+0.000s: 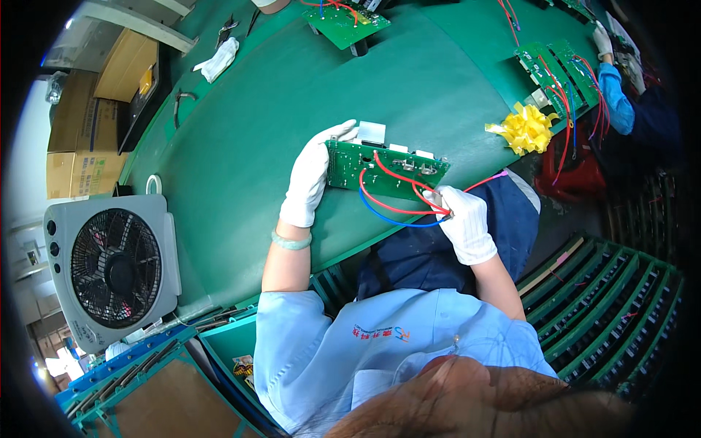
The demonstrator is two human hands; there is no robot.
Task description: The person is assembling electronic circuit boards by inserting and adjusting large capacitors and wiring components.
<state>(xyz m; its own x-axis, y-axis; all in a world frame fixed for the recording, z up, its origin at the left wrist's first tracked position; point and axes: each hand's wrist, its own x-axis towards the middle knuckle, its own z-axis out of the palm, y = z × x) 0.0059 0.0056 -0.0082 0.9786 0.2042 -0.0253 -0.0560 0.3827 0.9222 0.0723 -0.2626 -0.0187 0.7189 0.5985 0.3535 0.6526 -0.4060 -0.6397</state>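
A green circuit board (347, 169) is held tilted above the table's near edge, with white connectors and metal parts along its upper edge. My left hand (310, 175), in a white glove, grips the board's left end, the fingers reaching behind it. In its white glove, my right hand (466, 228) pinches a bundle of red wires (387, 210) and a blue wire (394, 222) just off the board's lower right corner. The wires loop from the board into these fingers, and one red end with a pink tip sticks out beyond them. The left fingertips are partly hidden by the board.
A green mat (255, 146) covers the table. Another wired board (349, 28) lies at the far side; more boards (558, 77) and a yellow ribbon bundle (524, 130) lie right, near a co-worker's gloved hand (602, 40). A box fan (117, 266) stands left, green slotted racks (606, 299) lower right.
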